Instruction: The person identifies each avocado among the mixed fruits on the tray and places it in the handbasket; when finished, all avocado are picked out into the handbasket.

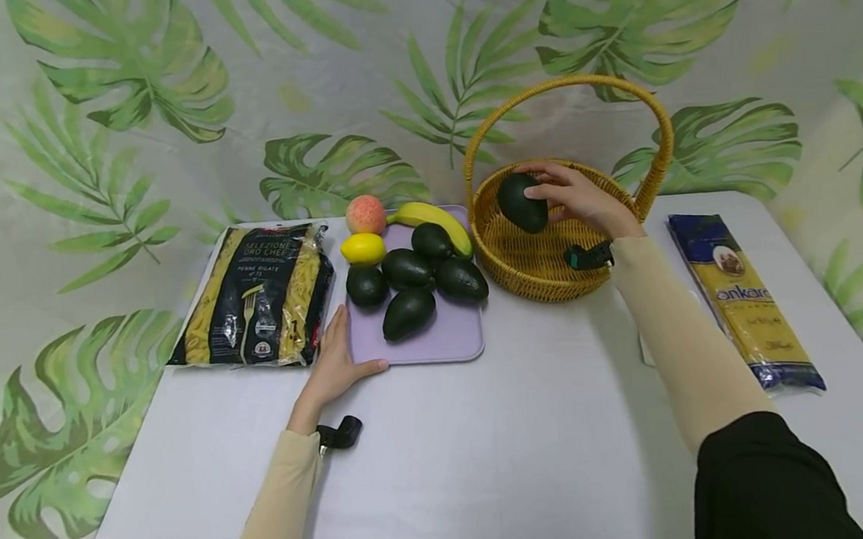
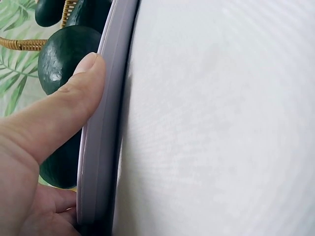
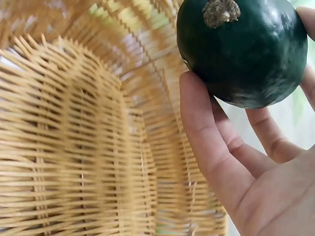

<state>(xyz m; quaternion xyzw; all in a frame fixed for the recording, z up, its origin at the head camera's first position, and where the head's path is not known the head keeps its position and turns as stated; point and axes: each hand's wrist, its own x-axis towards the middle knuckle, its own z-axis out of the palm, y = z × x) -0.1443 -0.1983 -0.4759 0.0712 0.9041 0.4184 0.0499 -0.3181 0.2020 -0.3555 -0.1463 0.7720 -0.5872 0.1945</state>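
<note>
In the head view my right hand [image 1: 577, 197] grips a dark green avocado [image 1: 520, 203] over the wicker basket [image 1: 521, 267]. The right wrist view shows the avocado's [image 3: 241, 54] brown stem end, with fingers and thumb around its sides and basket weave below. Against the near left corner of a lilac tray [image 1: 451, 335] rests my left hand [image 1: 336, 360], its fingers along the left side and its thumb touching the front rim. Several avocados [image 1: 409, 313] lie on the tray with a banana [image 1: 435, 219], a lemon [image 1: 362, 248] and a peach [image 1: 365, 215].
A bag of penne pasta [image 1: 249, 299] lies just left of the tray. At the right lies a long yellow and blue pasta packet [image 1: 749, 301], with a white item partly hidden by the right forearm. The basket's tall handle [image 1: 569, 81] arches above the right hand.
</note>
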